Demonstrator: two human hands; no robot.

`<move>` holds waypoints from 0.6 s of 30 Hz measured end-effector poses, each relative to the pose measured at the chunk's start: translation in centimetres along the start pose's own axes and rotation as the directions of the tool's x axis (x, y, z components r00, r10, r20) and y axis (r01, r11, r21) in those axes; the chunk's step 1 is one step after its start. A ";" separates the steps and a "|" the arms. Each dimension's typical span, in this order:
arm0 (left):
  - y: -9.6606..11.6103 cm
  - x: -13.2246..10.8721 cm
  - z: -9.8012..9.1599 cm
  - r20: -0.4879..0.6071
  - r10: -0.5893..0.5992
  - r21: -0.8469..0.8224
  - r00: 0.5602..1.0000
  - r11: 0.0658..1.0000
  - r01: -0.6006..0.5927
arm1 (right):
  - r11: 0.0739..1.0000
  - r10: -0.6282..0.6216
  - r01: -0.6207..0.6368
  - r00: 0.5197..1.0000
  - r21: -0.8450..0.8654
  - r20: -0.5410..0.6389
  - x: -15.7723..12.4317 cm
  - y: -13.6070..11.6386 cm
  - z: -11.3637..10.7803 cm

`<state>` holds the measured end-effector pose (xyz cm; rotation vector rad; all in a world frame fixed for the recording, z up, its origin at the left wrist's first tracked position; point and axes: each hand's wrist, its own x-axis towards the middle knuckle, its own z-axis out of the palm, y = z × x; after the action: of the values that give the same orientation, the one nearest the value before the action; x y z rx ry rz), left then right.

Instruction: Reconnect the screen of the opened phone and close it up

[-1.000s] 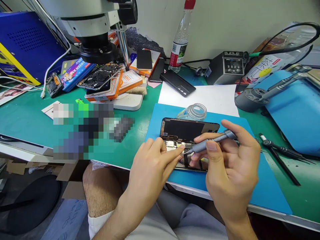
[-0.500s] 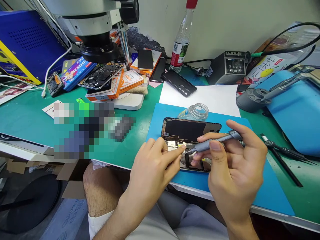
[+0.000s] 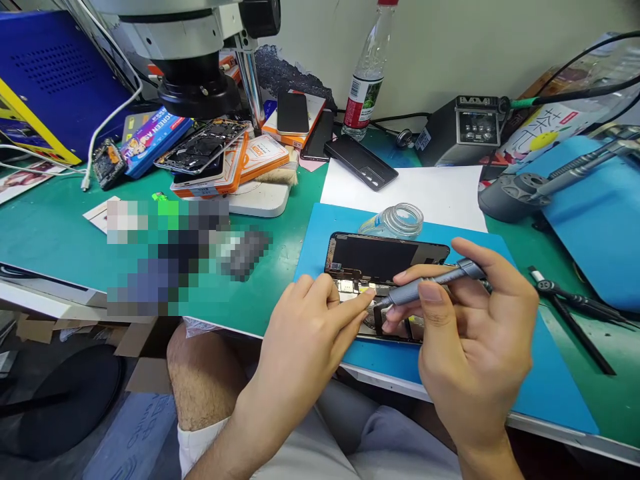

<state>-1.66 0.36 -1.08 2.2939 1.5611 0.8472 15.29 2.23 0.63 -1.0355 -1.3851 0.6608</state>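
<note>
An opened phone lies on the blue mat [image 3: 550, 387], its screen half [image 3: 370, 257] tilted up behind the half with the exposed inner parts [image 3: 347, 287]. My right hand [image 3: 470, 340] is closed round a grey screwdriver [image 3: 415, 290], whose tip points down into the phone's inside. From the left, my left hand [image 3: 310, 327] reaches over the phone. Its index finger is stretched out and touches the inner parts close to the screwdriver tip, while the other fingers are curled. Part of the phone's inside is hidden under both hands.
Behind the phone a glass jar [image 3: 400, 221] stands near white paper [image 3: 440, 190]. A bottle [image 3: 365, 80], a black soldering station [image 3: 463, 130] and stacked phones and boxes [image 3: 210, 160] are at the back. Tweezers [image 3: 580, 300] lie right; a microscope [image 3: 195, 73] overhangs the left.
The whole view has shifted slightly. Both hands keep nearly the same pose at the phone, with the screwdriver still in my right hand.
</note>
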 end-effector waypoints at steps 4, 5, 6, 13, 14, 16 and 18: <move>0.0 -0.1 -0.1 0.003 -0.002 0.002 1.000 1.000 0.002 | 0.999 -0.027 0.027 1.000 -0.017 -0.005 0.0 -0.1 0.1; 0.0 -0.1 -0.1 0.003 0.000 0.003 1.000 1.000 0.000 | 0.999 -0.034 0.034 0.999 -0.022 -0.005 0.0 -0.1 0.1; 0.1 -0.1 -0.1 0.003 0.000 0.003 1.000 1.000 0.000 | 0.999 -0.038 0.037 0.999 -0.026 -0.006 0.0 -0.1 0.0; 0.0 -0.2 -0.1 0.002 0.003 -0.002 1.000 1.000 -0.003 | 0.998 -0.052 0.051 0.998 -0.039 -0.021 0.1 0.1 0.0; 0.0 -0.2 -0.1 0.002 0.004 -0.001 1.000 1.000 -0.004 | 0.998 -0.050 0.049 0.998 -0.039 -0.024 0.1 0.0 0.1; 0.0 -0.1 -0.1 0.001 0.006 0.002 1.000 1.000 -0.006 | 0.998 -0.043 0.041 0.999 -0.043 -0.030 0.1 0.0 0.1; 0.0 -0.1 -0.1 -0.001 0.008 0.000 1.000 1.000 -0.008 | 0.998 -0.045 0.043 0.998 -0.056 -0.041 0.0 0.0 0.1</move>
<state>-1.72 0.27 -1.01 2.3017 1.5535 0.8507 15.19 2.29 0.61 -1.0535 -1.3917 0.5683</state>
